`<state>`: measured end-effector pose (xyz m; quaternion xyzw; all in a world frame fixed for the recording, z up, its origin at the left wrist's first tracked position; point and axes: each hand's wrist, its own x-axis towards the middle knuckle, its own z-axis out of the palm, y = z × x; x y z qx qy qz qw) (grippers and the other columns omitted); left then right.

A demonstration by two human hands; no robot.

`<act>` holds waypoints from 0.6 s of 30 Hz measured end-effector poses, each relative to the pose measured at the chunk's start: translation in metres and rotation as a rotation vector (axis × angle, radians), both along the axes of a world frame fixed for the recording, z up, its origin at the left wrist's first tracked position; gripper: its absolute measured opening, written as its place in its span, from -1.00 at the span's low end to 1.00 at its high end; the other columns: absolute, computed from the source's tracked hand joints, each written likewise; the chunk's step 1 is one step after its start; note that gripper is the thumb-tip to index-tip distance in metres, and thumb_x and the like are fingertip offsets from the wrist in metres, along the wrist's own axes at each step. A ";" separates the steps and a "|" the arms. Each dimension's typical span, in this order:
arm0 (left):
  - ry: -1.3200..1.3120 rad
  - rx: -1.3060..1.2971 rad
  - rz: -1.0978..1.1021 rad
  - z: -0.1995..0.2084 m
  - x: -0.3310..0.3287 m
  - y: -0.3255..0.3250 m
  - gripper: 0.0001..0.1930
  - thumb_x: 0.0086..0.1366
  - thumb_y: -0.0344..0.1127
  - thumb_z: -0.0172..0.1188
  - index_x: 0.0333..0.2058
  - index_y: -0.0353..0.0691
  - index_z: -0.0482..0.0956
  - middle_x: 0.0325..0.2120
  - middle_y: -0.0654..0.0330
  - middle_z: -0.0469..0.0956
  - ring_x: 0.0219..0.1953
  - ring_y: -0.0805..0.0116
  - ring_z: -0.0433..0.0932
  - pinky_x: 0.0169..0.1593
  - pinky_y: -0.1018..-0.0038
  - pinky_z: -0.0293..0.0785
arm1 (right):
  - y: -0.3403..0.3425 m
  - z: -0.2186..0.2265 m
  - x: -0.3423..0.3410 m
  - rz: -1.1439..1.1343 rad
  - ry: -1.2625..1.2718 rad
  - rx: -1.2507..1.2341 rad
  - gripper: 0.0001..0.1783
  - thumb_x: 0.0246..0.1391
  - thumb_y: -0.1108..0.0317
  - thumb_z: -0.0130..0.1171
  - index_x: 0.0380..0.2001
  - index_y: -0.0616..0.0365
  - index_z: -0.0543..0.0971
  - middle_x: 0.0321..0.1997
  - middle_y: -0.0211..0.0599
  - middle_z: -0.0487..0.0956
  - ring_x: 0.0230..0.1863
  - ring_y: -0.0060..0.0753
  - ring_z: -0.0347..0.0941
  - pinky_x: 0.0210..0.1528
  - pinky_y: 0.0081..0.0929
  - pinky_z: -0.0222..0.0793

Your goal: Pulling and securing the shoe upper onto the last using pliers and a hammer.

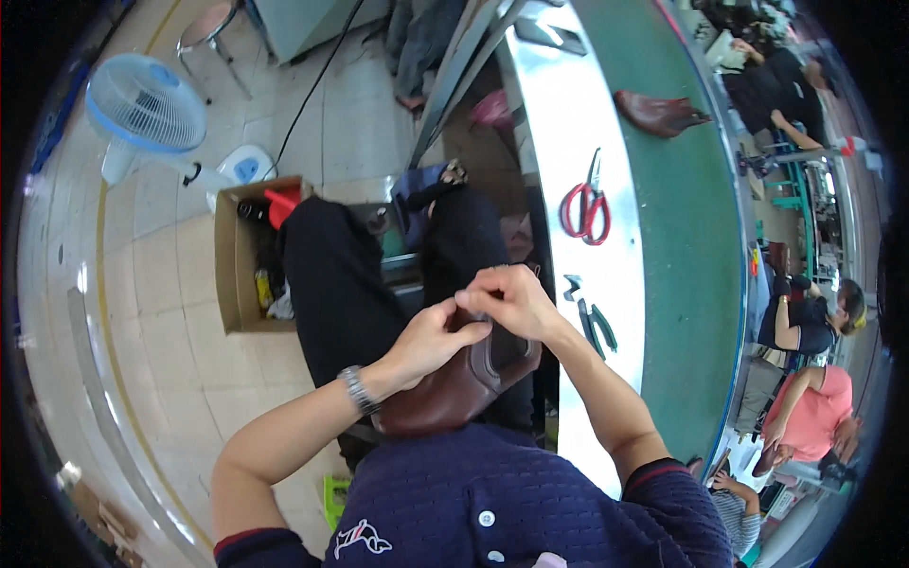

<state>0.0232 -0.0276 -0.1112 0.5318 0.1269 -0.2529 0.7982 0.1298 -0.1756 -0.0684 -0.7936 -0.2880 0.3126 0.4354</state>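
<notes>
A brown leather boot (440, 398) lies across my lap, its opening turned away from my body. My left hand (428, 343), with a metal watch at the wrist, is closed over the boot's far upper edge. Just beside it, my right hand (511, 301) is in a pinch above the same edge. The fingertips of both hands nearly meet. Whatever small thing may be between the right fingertips is hidden. Red-handled scissors (586, 210) and dark-green-handled pliers (595, 327) lie on the bright bench strip to the right of my hands.
A green work surface (677, 237) runs along the right, with another brown boot (659, 114) at its far end. On the left are an open cardboard box (229, 275) of mixed items, a blue-and-white fan (147, 104) and a stool (207, 26). Several people sit beyond the bench.
</notes>
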 end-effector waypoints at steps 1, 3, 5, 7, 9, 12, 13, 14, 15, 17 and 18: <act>-0.035 0.007 -0.011 0.017 0.004 0.008 -0.46 0.24 -0.14 0.31 0.07 -0.36 0.44 -0.15 0.19 0.55 -0.13 0.46 0.49 0.00 0.49 0.41 | -0.007 0.012 0.004 0.095 -0.045 0.100 -0.82 0.07 0.33 0.23 -0.47 0.25 0.65 -0.53 -0.21 0.55 -0.44 -0.27 0.49 -0.38 -0.38 0.37; -0.213 -0.001 -0.224 0.055 0.009 0.020 -0.30 0.25 -0.13 0.31 0.27 -0.30 0.26 0.04 0.12 0.45 0.00 0.44 0.43 0.11 0.50 0.35 | -0.015 0.040 0.009 0.077 -0.147 0.235 -0.84 0.04 0.37 0.27 -0.50 0.26 0.64 -0.55 -0.27 0.55 -0.44 -0.34 0.42 -0.35 -0.41 0.31; -0.314 -0.025 -0.258 0.078 0.019 0.032 -0.22 0.23 -0.08 0.31 0.32 -0.26 0.17 0.15 0.08 0.35 0.12 0.39 0.36 0.20 0.47 0.26 | -0.026 0.069 0.017 0.033 -0.248 0.357 -0.83 0.02 0.38 0.28 -0.53 0.28 0.61 -0.55 -0.26 0.54 -0.43 -0.32 0.42 -0.32 -0.41 0.29; -0.576 -0.007 -0.323 0.107 0.033 0.048 -0.08 0.17 0.08 0.32 0.36 -0.21 0.08 0.31 0.01 0.16 0.31 0.26 0.17 0.33 0.37 0.07 | -0.042 0.090 0.028 -0.089 -0.298 0.488 -0.84 0.02 0.39 0.28 -0.54 0.25 0.59 -0.53 -0.32 0.53 -0.44 -0.41 0.38 -0.33 -0.44 0.27; -0.855 0.045 -0.413 0.128 0.035 0.061 0.12 -0.06 0.36 0.33 0.36 -0.17 0.12 0.39 0.00 0.00 0.45 0.11 -0.14 0.41 0.17 -0.22 | -0.052 0.102 0.044 -0.178 -0.237 0.644 -0.82 0.09 0.37 0.23 -0.52 0.24 0.58 -0.48 -0.40 0.49 -0.42 -0.52 0.34 -0.32 -0.52 0.23; -1.227 0.304 -0.398 0.163 0.021 0.044 0.16 -0.26 0.24 0.47 0.34 -0.09 0.20 0.37 0.11 0.10 0.46 0.03 -0.16 0.39 -0.04 -0.28 | -0.043 0.112 0.063 -0.282 -0.109 0.834 -0.76 0.20 0.31 0.15 -0.49 0.23 0.52 -0.43 -0.49 0.41 -0.37 -0.65 0.25 -0.29 -0.63 0.13; -1.205 0.552 -0.440 0.176 0.013 0.037 0.03 -0.21 0.01 0.50 0.30 -0.09 0.26 0.34 0.15 0.17 0.44 0.01 -0.09 0.39 -0.05 -0.25 | -0.037 0.109 0.064 -0.289 -0.086 0.859 -0.75 0.20 0.30 0.14 -0.50 0.23 0.52 -0.43 -0.50 0.41 -0.37 -0.65 0.25 -0.28 -0.63 0.13; -1.290 0.735 -0.365 0.167 0.015 0.025 -0.13 -0.13 -0.21 0.45 0.25 -0.09 0.34 0.30 0.15 0.25 0.42 0.05 0.00 0.39 -0.02 -0.19 | -0.034 0.102 0.066 -0.296 -0.060 0.883 -0.74 0.20 0.29 0.14 -0.50 0.22 0.51 -0.43 -0.50 0.40 -0.37 -0.66 0.24 -0.27 -0.64 0.12; -1.312 0.687 -0.336 0.158 0.018 0.016 -0.20 -0.09 -0.26 0.43 0.21 -0.11 0.37 0.27 0.15 0.28 0.40 0.07 0.06 0.39 0.00 -0.14 | -0.033 0.092 0.066 -0.281 0.031 0.839 -0.74 0.21 0.29 0.14 -0.50 0.21 0.51 -0.44 -0.50 0.40 -0.36 -0.66 0.24 -0.26 -0.64 0.11; -1.321 0.587 -0.276 0.139 0.015 -0.004 -0.30 -0.06 -0.32 0.39 0.15 -0.16 0.42 0.21 0.16 0.35 0.35 0.09 0.17 0.39 0.05 -0.04 | -0.029 0.065 0.066 -0.265 0.154 0.878 -0.71 0.19 0.25 0.16 -0.52 0.24 0.51 -0.44 -0.43 0.41 -0.38 -0.61 0.25 -0.29 -0.61 0.14; -1.308 0.538 -0.244 0.128 0.009 -0.015 -0.32 -0.06 -0.33 0.39 0.12 -0.19 0.44 0.18 0.16 0.38 0.32 0.09 0.22 0.38 0.08 0.01 | -0.028 0.054 0.065 -0.239 0.211 0.881 -0.67 0.18 0.22 0.17 -0.54 0.25 0.51 -0.45 -0.36 0.42 -0.39 -0.55 0.27 -0.30 -0.58 0.16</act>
